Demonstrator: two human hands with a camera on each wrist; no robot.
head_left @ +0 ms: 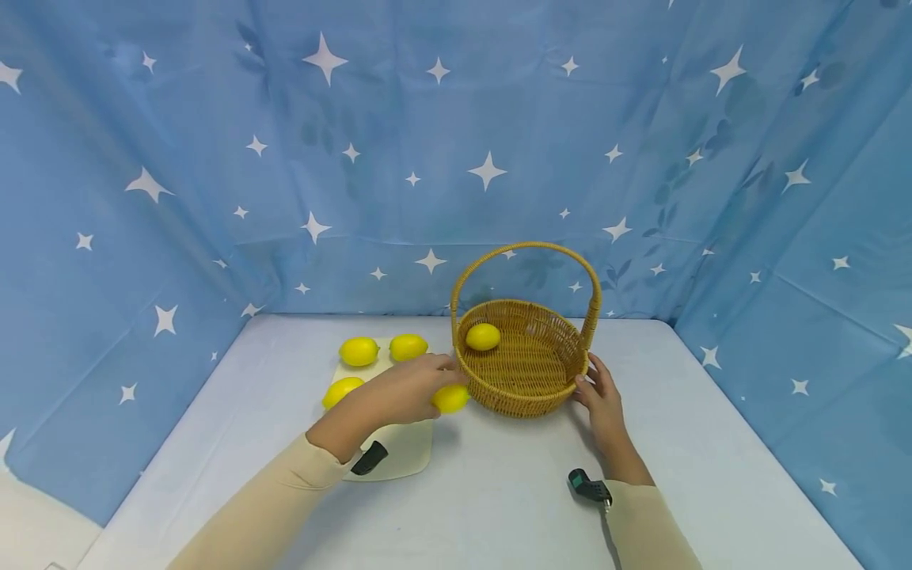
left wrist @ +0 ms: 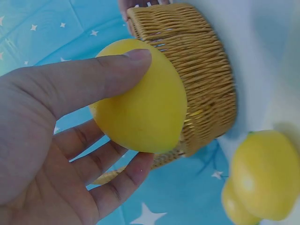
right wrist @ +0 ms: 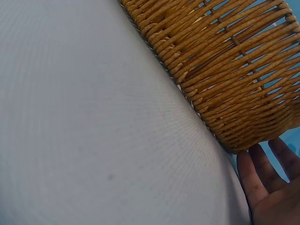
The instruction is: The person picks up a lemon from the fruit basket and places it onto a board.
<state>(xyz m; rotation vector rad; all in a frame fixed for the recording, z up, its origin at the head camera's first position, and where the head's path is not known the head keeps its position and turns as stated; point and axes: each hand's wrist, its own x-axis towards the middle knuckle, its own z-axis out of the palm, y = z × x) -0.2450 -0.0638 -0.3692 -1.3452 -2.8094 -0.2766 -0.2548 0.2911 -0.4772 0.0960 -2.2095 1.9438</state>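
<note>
My left hand (head_left: 416, 389) holds a yellow lemon (head_left: 451, 398) just outside the near left rim of a round wicker basket (head_left: 523, 406). In the left wrist view the thumb lies across this lemon (left wrist: 150, 108), with fingertips under it. My right hand (head_left: 604, 404) grips the basket's right side, its thumb at the rim. In the right wrist view the fingers (right wrist: 251, 180) touch the outer wicker wall (right wrist: 234, 79); the thumb is out of sight there. Another lemon (head_left: 483, 337) lies inside the basket at the left.
A pale cutting board (head_left: 409, 451) lies left of the basket, partly under my left arm. Three lemons show on or beside it: a back left one (head_left: 359, 351), a back right one (head_left: 408, 347) and a nearer one (head_left: 342, 391). The arched handle (head_left: 527, 245) rises above the basket.
</note>
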